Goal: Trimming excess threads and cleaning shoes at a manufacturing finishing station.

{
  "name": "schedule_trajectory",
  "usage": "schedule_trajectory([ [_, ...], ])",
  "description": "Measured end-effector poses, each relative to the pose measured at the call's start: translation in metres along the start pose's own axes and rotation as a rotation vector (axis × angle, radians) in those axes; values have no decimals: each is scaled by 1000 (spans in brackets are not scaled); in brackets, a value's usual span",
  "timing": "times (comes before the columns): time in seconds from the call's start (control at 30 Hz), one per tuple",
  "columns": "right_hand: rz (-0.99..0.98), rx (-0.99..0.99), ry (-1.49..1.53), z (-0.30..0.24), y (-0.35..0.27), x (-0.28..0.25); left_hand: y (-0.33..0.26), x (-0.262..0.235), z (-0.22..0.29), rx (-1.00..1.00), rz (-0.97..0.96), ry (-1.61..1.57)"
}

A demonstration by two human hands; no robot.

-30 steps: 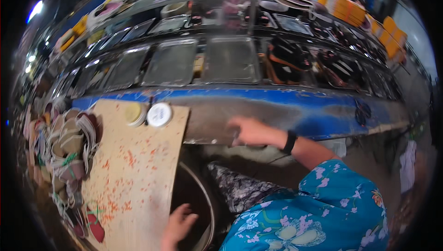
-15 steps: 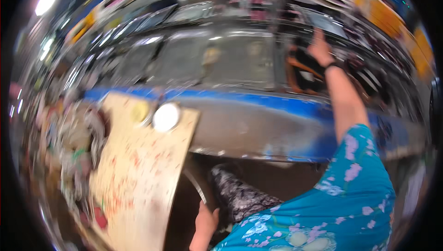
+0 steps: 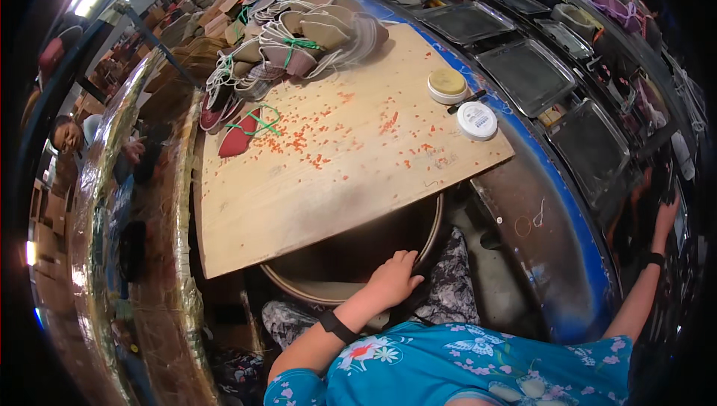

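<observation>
My left hand [image 3: 394,280] lies by the rim of a round brown bin [image 3: 429,253] under the board's near edge, its fingers loosely stretched with nothing in them. Far to the right, my right hand [image 3: 667,212] reaches in among dark items beside the trays. Its fingers run into something black that I cannot make out in the blur. Before me is a pale wooden board [image 3: 314,197] strewn with small orange-red bits. An open white tub [image 3: 447,86] with yellowish contents and a round white lid [image 3: 476,121] stand at its right corner, a dark pen-like stick [image 3: 467,101] between them.
Bundles of fabric pieces [image 3: 299,40], tied with white and green cord, heap the board's far side; a red piece [image 3: 239,137] lies nearer. Grey trays [image 3: 526,73] line a blue-edged metal bench [image 3: 515,189]. Left, a person [image 3: 67,135] is beyond a foil-wrapped edge [image 3: 123,144].
My view has swung left, bringing the board to the middle. My right hand, earlier over a black-and-orange item, now shows at the far right. My left hand stays by the bin's rim.
</observation>
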State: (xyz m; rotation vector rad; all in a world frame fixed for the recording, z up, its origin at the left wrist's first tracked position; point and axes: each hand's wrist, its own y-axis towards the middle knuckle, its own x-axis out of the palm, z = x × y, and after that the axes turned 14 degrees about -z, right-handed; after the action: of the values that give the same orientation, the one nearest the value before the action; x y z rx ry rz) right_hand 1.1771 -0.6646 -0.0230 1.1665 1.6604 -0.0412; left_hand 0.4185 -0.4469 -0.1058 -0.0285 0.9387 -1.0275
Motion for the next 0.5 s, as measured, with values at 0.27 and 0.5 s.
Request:
schedule_trajectory([
  [0.27, -695, -756, 357, -477, -194, 7, -57, -9, -41, 115, 24, -740],
  [0.5, -1218, -1508, 522, -611, -369, 104, -108, -1, -68, 326, 864, -1228],
])
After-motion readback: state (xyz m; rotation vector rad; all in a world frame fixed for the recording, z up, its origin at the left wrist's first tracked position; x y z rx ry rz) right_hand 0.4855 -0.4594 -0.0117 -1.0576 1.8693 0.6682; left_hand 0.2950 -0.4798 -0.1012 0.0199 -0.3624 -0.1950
